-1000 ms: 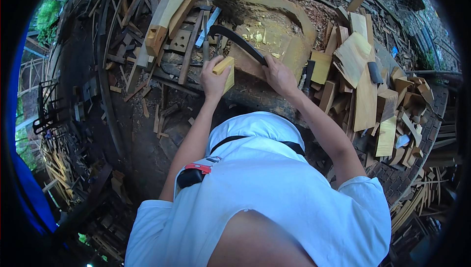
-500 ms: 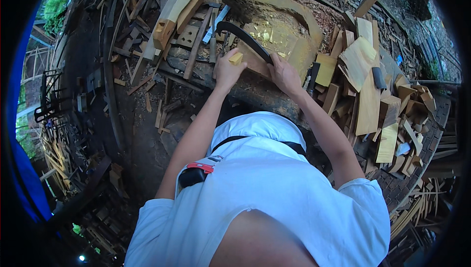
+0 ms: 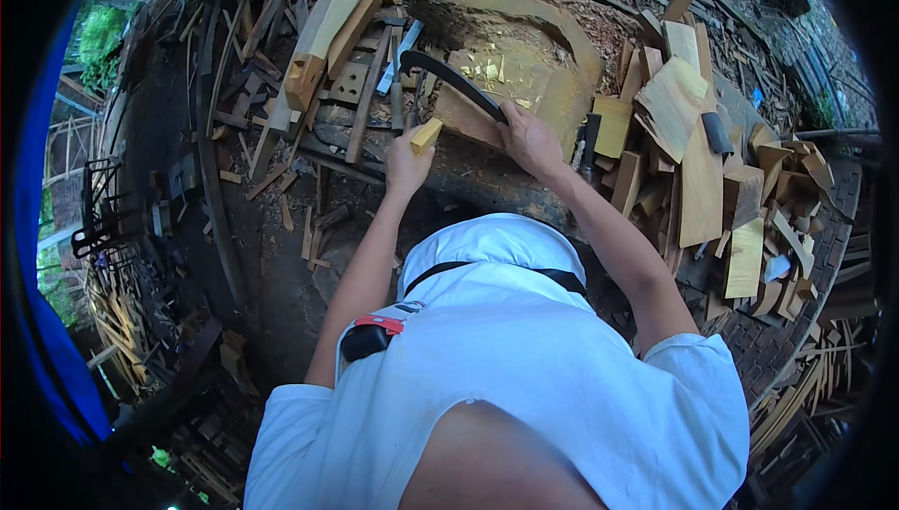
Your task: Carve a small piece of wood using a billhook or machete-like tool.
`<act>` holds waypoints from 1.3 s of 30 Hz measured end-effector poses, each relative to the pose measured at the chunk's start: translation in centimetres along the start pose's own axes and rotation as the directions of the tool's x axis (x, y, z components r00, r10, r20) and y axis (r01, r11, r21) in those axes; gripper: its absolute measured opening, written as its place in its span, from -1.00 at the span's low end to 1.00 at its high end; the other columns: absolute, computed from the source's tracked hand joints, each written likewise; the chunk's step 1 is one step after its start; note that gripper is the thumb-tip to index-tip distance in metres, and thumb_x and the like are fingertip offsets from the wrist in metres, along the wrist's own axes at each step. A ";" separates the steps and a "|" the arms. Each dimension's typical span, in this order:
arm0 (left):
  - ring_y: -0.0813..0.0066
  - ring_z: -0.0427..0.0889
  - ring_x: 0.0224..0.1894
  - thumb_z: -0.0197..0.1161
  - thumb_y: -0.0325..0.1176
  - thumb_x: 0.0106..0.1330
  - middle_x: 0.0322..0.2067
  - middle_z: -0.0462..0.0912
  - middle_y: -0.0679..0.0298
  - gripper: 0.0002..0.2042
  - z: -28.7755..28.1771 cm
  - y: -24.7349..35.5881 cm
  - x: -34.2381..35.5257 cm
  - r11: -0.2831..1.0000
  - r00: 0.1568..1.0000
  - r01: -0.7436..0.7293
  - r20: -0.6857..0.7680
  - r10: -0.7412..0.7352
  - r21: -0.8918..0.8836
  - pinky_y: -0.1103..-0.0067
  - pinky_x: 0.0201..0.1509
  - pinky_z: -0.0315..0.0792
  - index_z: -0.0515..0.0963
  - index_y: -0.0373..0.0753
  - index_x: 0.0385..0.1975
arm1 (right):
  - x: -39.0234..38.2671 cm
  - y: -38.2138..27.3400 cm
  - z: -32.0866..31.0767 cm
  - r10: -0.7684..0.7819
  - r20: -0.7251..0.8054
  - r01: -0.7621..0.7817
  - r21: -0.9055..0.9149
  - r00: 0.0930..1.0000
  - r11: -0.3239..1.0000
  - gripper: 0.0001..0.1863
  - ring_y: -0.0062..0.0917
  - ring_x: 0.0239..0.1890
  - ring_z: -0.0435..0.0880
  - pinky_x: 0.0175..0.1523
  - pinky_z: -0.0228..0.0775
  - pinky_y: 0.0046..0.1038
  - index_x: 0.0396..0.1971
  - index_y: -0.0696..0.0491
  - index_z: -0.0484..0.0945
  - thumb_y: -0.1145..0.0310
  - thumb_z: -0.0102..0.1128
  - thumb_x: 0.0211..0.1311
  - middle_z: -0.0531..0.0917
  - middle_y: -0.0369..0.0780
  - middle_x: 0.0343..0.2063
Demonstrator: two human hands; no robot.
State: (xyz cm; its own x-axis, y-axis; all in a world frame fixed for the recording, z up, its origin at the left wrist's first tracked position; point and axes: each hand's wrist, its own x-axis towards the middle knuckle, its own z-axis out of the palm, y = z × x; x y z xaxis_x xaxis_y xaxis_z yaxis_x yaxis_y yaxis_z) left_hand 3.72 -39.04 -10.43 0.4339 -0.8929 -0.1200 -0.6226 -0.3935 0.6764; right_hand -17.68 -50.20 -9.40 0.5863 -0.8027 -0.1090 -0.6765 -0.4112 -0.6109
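My left hand point(image 3: 408, 167) is closed around a small yellow wood block point(image 3: 426, 135), whose squared end sticks up out of the fist. In my right hand point(image 3: 532, 143) is the handle end of a dark billhook point(image 3: 457, 82); its long blade reaches up and to the left and hooks over at the tip. The blade lies over the near part of a broad wooden chopping block point(image 3: 552, 65), apart from the piece in my left hand. Pale yellow chips point(image 3: 492, 70) are scattered on the chopping block's hollowed top.
Left of the chopping block lie a chisel-like tool point(image 3: 397, 103), a blue-white strip point(image 3: 401, 56) and long timber beams point(image 3: 328, 28). To the right stand stacked boards point(image 3: 700, 196) and offcuts, with a dark cylindrical object point(image 3: 718, 133) on them. Scrap wood litters the ground.
My left hand has moved left and down with the wood block, away from the blade. The billhook and my right hand have shifted slightly left and down.
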 end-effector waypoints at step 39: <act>-0.11 0.65 -0.20 0.29 -0.30 0.08 -0.34 0.66 -0.10 -0.75 -0.7 1.2 1.1 0.985 0.979 0.074 0.176 -0.101 0.154 0.18 -0.09 0.54 0.62 -0.24 -0.26 | -0.3 -2.5 1.5 -0.091 0.243 0.153 -0.251 0.966 0.956 -0.84 0.02 -0.50 0.60 -0.44 0.38 -0.02 -0.20 0.00 0.21 0.25 -0.11 0.42 0.58 0.00 -0.63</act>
State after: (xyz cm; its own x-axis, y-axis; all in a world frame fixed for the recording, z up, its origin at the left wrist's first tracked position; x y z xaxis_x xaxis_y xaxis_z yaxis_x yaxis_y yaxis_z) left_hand 3.96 -40.38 -9.23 0.3737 -0.8729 -0.3136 -0.6817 -0.4877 0.5453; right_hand -15.48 -48.23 -9.03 0.7362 -0.6326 -0.2402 -0.6685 -0.6247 -0.4036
